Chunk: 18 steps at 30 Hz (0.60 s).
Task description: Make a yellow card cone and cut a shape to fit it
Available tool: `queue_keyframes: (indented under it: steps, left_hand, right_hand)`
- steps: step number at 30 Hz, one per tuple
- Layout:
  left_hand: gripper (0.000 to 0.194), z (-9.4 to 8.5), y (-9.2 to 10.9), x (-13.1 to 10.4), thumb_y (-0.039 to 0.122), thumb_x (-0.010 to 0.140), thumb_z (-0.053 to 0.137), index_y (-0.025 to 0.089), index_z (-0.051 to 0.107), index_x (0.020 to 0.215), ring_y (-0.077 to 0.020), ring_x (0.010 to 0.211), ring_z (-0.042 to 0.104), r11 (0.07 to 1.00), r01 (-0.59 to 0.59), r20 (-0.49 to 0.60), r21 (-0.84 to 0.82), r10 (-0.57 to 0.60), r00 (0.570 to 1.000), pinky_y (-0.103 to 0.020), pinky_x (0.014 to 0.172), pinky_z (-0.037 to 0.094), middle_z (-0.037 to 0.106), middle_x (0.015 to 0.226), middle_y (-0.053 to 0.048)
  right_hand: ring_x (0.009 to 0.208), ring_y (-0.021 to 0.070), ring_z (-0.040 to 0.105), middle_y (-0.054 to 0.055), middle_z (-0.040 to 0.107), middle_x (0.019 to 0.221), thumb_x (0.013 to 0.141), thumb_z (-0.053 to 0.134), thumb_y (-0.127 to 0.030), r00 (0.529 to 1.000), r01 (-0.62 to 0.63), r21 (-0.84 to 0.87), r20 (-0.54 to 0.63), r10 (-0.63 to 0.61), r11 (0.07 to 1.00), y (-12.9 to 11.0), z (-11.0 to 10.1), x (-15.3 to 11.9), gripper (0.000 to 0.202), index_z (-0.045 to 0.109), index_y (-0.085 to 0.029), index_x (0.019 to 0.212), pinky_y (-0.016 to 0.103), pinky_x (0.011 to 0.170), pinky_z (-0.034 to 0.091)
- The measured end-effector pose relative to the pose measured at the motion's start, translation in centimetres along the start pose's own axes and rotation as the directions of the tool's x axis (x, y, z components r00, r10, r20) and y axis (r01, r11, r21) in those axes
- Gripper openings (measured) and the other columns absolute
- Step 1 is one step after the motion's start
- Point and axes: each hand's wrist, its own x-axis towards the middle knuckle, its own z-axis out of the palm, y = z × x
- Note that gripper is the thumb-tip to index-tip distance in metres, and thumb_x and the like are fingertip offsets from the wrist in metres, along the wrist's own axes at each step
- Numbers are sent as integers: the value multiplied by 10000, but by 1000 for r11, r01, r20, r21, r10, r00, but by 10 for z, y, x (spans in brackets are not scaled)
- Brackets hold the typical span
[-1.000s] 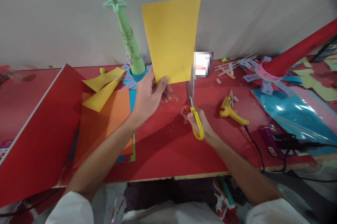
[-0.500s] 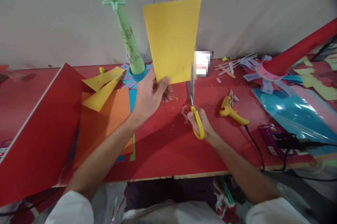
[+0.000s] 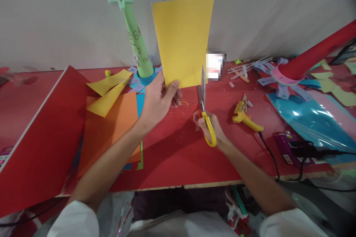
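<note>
A yellow sheet of paper stands upright above the table, pinched at its lower left corner by my left hand, thumb in front. My right hand is closed around the yellow and red handles of a pair of scissors. The blades point up at the lower right edge of the sheet. Whether paper lies between the blades is hard to see. Behind my left hand rises a green paper cone with a star on top and a blue base.
Left are a red board, orange paper and yellow offcuts. To the right lie a yellow glue gun with its cord, a purple power box, blue plastic-wrapped sheets and a red cone.
Almost nothing differs. The view has shifted very slightly, and both hands keep the same hold on the paper and the scissors.
</note>
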Motion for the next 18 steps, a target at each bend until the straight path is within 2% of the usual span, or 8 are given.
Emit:
queue_keyframes:
  steps: [9,18]
  left_hand:
    - [378,3,-2,-1,576,1047,710,224,575,1079,-85,517,681,999,41,10,-11,-41,999,-190,474,559,702,752,53]
    - [353,2,-1,-2,552,1060,702,224,576,1089,-89,530,686,999,34,9,-17,-34,999,-203,485,567,712,762,49]
  right_hand:
    - [586,141,503,-21,519,693,907,478,-990,1000,-22,-3,-4,22,1000,3,-1,-1,763,571,-234,854,313,590,482]
    - [587,137,497,-24,512,703,902,504,-985,999,-32,2,-12,32,1000,2,-1,-1,758,579,-231,860,311,579,479]
